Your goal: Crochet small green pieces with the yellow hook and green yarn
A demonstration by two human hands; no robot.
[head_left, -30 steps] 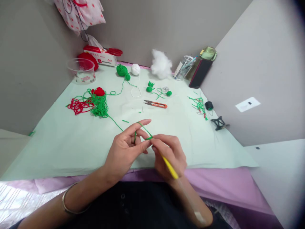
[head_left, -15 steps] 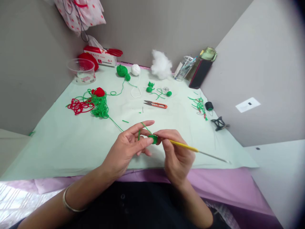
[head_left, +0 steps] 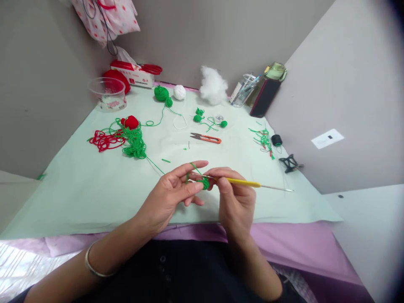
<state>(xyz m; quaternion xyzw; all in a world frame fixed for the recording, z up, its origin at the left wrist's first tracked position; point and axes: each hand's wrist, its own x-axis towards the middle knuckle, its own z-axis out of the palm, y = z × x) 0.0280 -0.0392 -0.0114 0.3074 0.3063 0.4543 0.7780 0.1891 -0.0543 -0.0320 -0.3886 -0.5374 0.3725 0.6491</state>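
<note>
Pinched between the thumb and fingers of my left hand point(head_left: 176, 185) is a small green crochet piece point(head_left: 205, 183). Green yarn point(head_left: 196, 168) loops over my raised left index finger and runs down to the piece. From the hand, the strand trails back to a loose green yarn heap point(head_left: 135, 143). My right hand point(head_left: 236, 193) grips a yellow-handled crochet hook point(head_left: 243, 182) like a pen. The hook's thin metal tip reaches leftward at the top of the piece, by the yarn; its other metal end points right.
Orange thread snips point(head_left: 205, 138) lie beyond my hands, with small green crocheted balls point(head_left: 197, 118) behind. White stuffing point(head_left: 213, 85) and a pen cup point(head_left: 244, 90) stand at the back. A clear tub point(head_left: 109, 97) is left; yarn scraps point(head_left: 263, 139) and black thread point(head_left: 276, 140) are right.
The hook has swung closer to level, and its tip has moved left past the green piece. My left hand has shifted slightly right, and the green yarn heap's near edge has shifted a little.
</note>
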